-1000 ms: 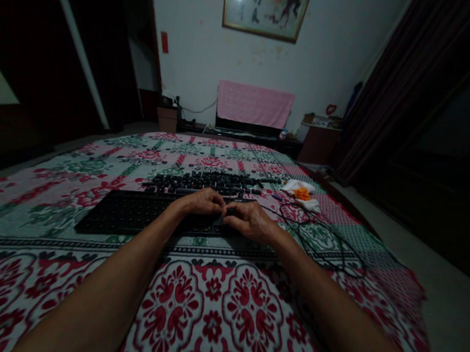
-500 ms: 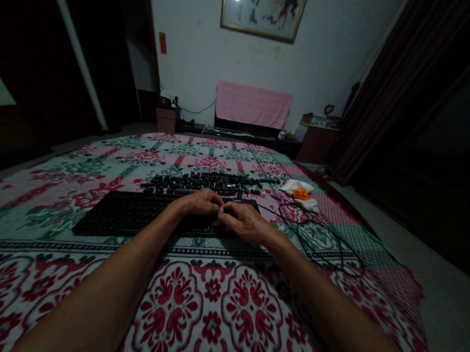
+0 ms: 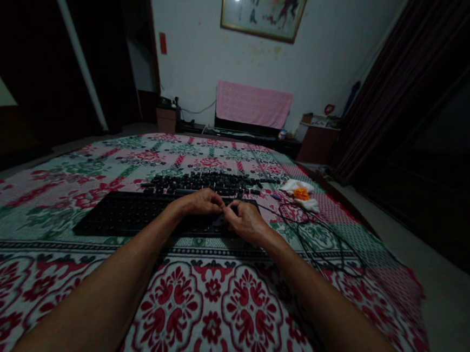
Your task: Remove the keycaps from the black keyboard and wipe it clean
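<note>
A black keyboard [image 3: 122,213] with its keycaps off lies across the patterned bed cover. Over its right half, my left hand [image 3: 203,202] and my right hand [image 3: 246,220] meet with their fingertips close together. Both hands have thumb and fingers pinched, and whatever is between them is too small and dark to make out. Just beyond the keyboard, many loose black keycaps [image 3: 202,182] are spread in rough rows. My forearms hide part of the keyboard's near edge.
A black cable [image 3: 327,243] lies coiled to the right of the keyboard. Behind it sit a white cloth [image 3: 297,186] and an orange thing [image 3: 301,193]. The bed cover [image 3: 213,293] runs under everything. A pink cloth [image 3: 252,104] hangs by the far wall.
My right hand has shifted slightly to the right, and its fingers have changed their bend. My left hand stays almost where it was.
</note>
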{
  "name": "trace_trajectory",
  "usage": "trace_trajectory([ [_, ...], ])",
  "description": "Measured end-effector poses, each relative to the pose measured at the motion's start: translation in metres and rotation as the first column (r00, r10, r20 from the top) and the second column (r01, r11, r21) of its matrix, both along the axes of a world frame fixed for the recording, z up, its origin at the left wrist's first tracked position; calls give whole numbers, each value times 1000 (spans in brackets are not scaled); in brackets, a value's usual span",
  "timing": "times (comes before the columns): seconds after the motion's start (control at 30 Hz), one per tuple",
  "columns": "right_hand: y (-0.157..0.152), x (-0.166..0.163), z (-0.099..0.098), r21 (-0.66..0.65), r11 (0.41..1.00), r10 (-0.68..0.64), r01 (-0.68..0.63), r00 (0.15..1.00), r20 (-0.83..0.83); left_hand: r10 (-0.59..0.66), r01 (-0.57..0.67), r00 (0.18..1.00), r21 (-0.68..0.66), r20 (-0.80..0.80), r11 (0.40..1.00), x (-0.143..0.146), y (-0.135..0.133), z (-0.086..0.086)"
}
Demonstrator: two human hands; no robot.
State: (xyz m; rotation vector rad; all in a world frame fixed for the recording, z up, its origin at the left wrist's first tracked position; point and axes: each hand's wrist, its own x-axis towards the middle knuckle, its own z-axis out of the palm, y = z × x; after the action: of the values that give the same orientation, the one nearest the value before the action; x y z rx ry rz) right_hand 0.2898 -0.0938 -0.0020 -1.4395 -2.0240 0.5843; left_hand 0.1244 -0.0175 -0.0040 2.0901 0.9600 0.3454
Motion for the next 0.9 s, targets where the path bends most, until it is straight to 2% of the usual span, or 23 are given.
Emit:
trace_trajectory([
  [0.13, 1, 0, -4, 9, 1000, -21, 21, 1000, -15, -22, 22, 999, 6, -34, 1000, 0, -1, 2],
  [0.33, -3, -7, 2, 193, 980, 39, -49, 998, 59, -59, 67, 996, 125, -63, 990, -1, 5, -7],
  [0.47, 0, -9, 3, 189, 981, 23, -37, 997, 72, -65, 76, 995, 159, -69, 984, -1, 6, -9],
  [0.63, 1, -10, 2, 191, 982, -9, -3, 998, 59, -55, 69, 995, 176, -81, 982, 0, 0, -3],
  [0.83, -8, -10, -4, 300, 953, -8, -26, 994, 110, -25, 55, 990, 223, -136, 973, 3, -2, -3],
  [0.9, -6, -9, -7, 294, 956, -17, -7, 997, 79, -32, 60, 991, 211, -132, 976, 3, -2, -2],
])
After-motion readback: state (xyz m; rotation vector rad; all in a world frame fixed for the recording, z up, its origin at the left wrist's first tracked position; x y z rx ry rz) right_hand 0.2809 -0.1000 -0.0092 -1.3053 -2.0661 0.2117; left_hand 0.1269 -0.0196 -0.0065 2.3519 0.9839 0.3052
